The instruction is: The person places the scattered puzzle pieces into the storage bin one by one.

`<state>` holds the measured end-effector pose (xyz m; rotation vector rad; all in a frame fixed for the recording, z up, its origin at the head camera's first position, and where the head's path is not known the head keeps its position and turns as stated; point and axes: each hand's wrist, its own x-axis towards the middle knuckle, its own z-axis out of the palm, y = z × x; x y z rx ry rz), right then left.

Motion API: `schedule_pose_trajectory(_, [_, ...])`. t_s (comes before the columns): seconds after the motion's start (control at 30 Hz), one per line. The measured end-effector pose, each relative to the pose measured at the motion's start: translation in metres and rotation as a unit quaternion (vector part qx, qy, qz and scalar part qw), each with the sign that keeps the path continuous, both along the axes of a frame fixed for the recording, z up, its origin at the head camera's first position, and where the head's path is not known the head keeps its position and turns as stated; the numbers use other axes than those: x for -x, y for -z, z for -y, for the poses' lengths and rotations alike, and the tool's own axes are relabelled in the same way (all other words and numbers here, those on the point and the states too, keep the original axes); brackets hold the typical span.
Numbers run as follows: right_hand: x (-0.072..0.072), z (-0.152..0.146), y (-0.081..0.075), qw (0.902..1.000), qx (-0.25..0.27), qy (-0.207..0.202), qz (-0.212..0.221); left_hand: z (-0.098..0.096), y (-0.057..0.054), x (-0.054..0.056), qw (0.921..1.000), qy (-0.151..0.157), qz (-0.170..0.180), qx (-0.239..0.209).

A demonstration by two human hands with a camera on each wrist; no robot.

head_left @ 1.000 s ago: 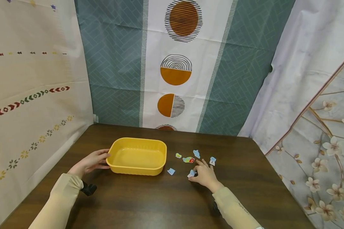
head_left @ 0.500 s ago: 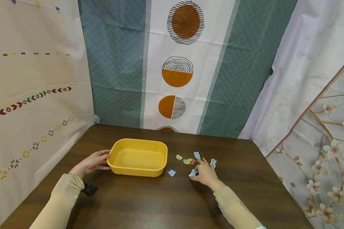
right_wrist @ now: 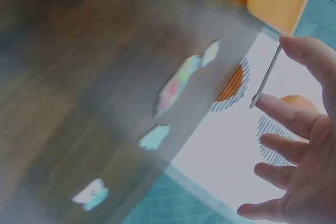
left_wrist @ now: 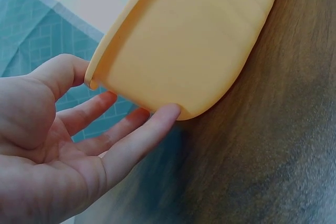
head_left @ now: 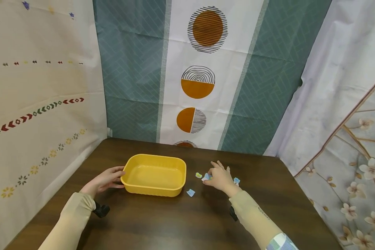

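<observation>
My left hand (head_left: 105, 179) holds the left end of a yellow plastic tray (head_left: 153, 191). In the left wrist view its thumb lies at the rim and its fingers touch the outer wall. My right hand (head_left: 221, 177) pinches a thin, flat, light-blue and white piece (head_left: 205, 177) by thumb and index finger; the right wrist view has this piece edge-on, above the table, its other fingers spread. Below are a long multicoloured piece (right_wrist: 178, 85), a small yellow-green piece (right_wrist: 210, 53), a light-blue piece (right_wrist: 155, 137) and a white-and-blue piece (right_wrist: 92, 195). The right hand partly hides these in the head view.
Another pale-blue piece (head_left: 191, 192) lies just right of the tray's near corner. The dark wooden table (head_left: 162, 222) ends at a patterned curtain (head_left: 131, 86) behind, with more hanging cloth on the left and right sides.
My right hand has lifted the light-blue and white piece off the table and moved it up and slightly left. The left hand stays on the tray. The whole view has shifted slightly.
</observation>
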<state>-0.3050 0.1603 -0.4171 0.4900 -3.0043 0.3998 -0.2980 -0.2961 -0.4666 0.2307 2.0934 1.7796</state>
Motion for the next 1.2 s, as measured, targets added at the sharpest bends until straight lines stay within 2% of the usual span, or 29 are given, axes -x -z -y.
schedule_pose_trajectory(0.3, [0.021,0.04,-0.021,0.9996,-0.011,-0.025,-0.002,0.001,0.003,-0.001,0.9999,-0.01,0.002,0.001])
schedule_pose_trajectory(0.6, [0.04,0.1,-0.033,0.9972,-0.03,-0.068,0.008,0.0,0.004,-0.001,1.0,-0.007,-0.004,-0.002])
schedule_pose_trajectory(0.87, [0.041,0.162,-0.03,0.9932,-0.043,-0.105,0.024,-0.001,0.006,-0.002,0.9999,-0.005,-0.006,-0.013])
schedule_pose_trajectory(0.93, [0.04,0.176,-0.027,0.9922,-0.045,-0.113,0.029,-0.001,0.006,-0.003,0.9999,-0.004,-0.006,-0.014])
schedule_pose_trajectory(1.2, [0.054,0.219,-0.007,0.99,-0.076,-0.108,0.05,-0.004,0.006,-0.004,0.9998,-0.011,-0.009,-0.014])
